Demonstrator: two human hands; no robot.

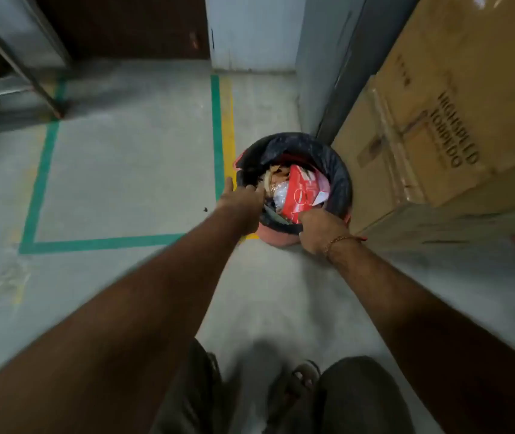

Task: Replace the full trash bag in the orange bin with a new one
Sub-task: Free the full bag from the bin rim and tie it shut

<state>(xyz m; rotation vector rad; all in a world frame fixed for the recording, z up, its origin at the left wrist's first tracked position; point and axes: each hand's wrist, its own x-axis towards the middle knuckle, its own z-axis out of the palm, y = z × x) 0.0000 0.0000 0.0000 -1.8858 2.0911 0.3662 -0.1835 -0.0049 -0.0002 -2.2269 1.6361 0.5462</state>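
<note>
bin [276, 237], orange, round, on concrete floor [131, 170], lined with black trash bag [306, 148] folded over rim. bag full: red printed wrapper [301, 195] on top, clear plastic and brownish scraps beside it, all below rim level on far side, near rim on near side.

left hand [243, 203] at left edge of bin, fingers curled over bag rim, gripping black plastic. right hand [322, 228] at near-right edge, fingers curled down, pinching bag rim; fingertips hidden behind hand, so exact hold not fully visible. thread bracelet [340, 241] on right wrist. both forearms stretched forward from bottom of view.

surroundings, tight on right: stacked cardboard boxes [431, 126] just beside bin, nearest corner almost touching right rim, printed text on side. grey metal cabinet [328, 57] behind bin, between boxes and wall. right hand close to box corner.

left side open: green floor tape [217, 133] with yellow tape [228, 120] alongside, running right up to bin's left edge; yellow strip passes under near side of bin. more green tape forming rectangle further left. small dark speck [205, 209] on floor near left hand. metal table leg [15, 61] well apart at upper left.

sandalled foot [300, 380] and dark trouser knees at bottom edge, blurred.
</note>
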